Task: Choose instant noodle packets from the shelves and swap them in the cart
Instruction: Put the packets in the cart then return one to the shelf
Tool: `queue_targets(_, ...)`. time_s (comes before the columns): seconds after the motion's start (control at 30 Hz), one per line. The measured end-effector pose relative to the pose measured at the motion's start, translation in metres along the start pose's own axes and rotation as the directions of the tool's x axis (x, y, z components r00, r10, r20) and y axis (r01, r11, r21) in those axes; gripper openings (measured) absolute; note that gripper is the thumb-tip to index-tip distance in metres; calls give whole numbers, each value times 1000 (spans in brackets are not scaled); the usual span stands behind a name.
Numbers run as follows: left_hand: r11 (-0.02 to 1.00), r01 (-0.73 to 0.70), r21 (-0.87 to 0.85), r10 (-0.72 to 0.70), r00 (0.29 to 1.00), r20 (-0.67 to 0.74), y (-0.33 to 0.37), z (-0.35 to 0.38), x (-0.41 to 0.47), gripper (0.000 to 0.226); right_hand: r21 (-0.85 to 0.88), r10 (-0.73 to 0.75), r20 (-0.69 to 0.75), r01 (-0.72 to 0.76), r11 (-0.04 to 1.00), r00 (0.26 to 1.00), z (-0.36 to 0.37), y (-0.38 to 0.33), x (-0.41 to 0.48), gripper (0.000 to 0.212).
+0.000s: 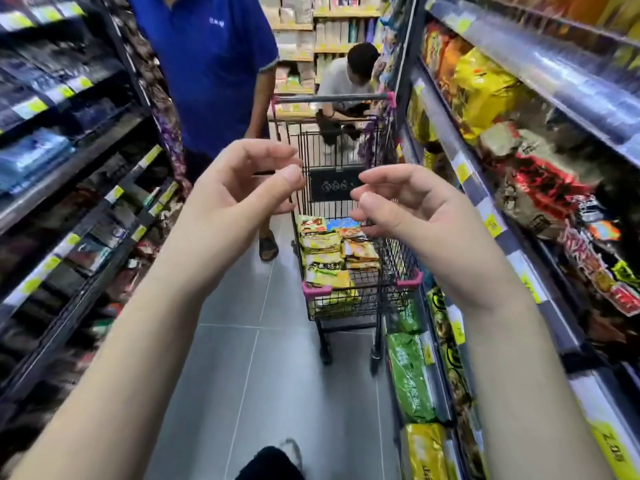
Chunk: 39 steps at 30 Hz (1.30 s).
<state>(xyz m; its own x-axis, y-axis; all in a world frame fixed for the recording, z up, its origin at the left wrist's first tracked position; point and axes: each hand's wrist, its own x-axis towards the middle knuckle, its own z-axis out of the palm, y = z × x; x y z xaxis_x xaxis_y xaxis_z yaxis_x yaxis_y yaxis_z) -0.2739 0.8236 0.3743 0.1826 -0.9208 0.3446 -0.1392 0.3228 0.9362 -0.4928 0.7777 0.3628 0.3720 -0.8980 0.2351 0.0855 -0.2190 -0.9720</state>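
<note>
Shelves [69, 174] of dark packs line the left. The left hand [242, 188] is raised, fingers loosely curled, holding nothing. Noodle packets [323, 261] (mostly yellow) lie in the cart [410, 277] ahead. The right hand [408, 206] is raised too, loose and empty, beside the right-hand shelves [540, 77] stocked with more packets.

My view is bright and evenly lit, glare streaks the right shelf rail [568, 81], the left shelves [69, 150] smear with motion blur, and straight lines bow toward the edges.
</note>
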Motion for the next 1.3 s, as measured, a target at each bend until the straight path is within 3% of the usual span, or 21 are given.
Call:
queue_targets(0.47,983,175,-50,-173,984,35,-143,-35,190,30,-51,122,-70,-126,991,990,-15,82,203,34)
queue_targets(0.67,953,293,-82,-289,956,56,-206,-43,258,18,-76,201,-87,-208,975,976,-22,116,274,36)
queue_targets(1.07,910,410,-54,-413,907,-79,-291,-21,343,35,-71,324,56,-320,945,944,-71,205,401,38)
queue_targets(1.3,854,517,-63,-519,836,-180,-365,-10,382,32,-57,425,82,-422,905,901,-96,284,462,36)
